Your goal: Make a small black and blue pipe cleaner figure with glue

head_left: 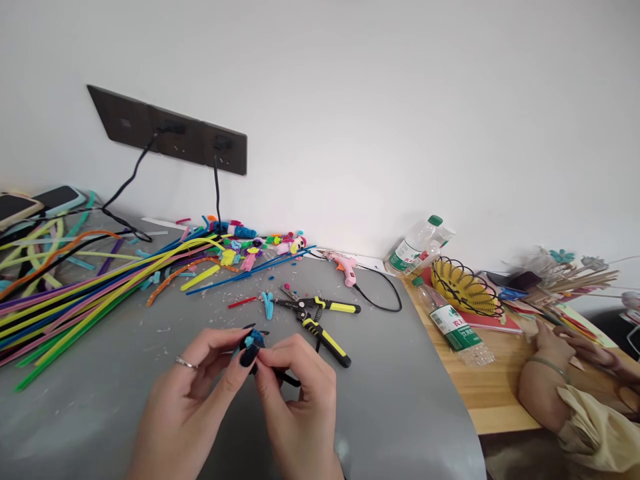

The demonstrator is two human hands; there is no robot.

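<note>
- Pinching a small blue-and-black piece (257,336) at seven o'clock in the head view, the left hand (200,393) holds it between thumb and fingers; the right hand (303,383) grips its near edge.
- Fingertip shaping seems in hand, I'd judge; the next move calls for a steady left pinch.
- Pliers (303,309) lie spread at the piece's two o'clock.

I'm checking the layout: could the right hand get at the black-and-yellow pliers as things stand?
Probably yes: the pliers lie just beyond the right hand, and nothing seems to cover their handles. It may need freeing first: it and the left hand pinch a small blue-and-black piece.
</note>
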